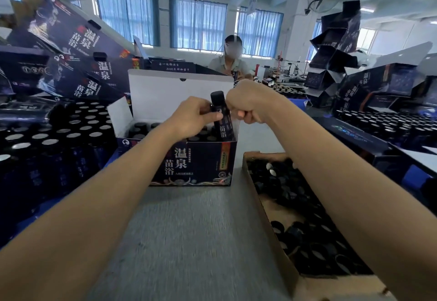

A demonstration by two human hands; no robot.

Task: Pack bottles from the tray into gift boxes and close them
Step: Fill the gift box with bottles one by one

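Observation:
An open dark-blue gift box (201, 166) with white characters stands in the middle of the grey table (189, 234), its white lid flap (165, 92) raised. Several dark capped bottles (142, 127) stand inside it. My left hand (196, 117) grips a dark bottle (219, 104) by its upper part, tilted, with its base down in the box's right end. My right hand (248, 104) is curled into a fist right beside the bottle's cap, and nothing shows in it. A tray of dark bottles (59, 135) with shiny tops sits to the left.
A brown cardboard box (264, 211) of loose black caps lies at the right front. Another tray of bottles (383, 123) is farther right. Stacked gift boxes (71, 40) rise at the left, with more stacked boxes (335, 47) at the right. A person (233, 64) sits across the table.

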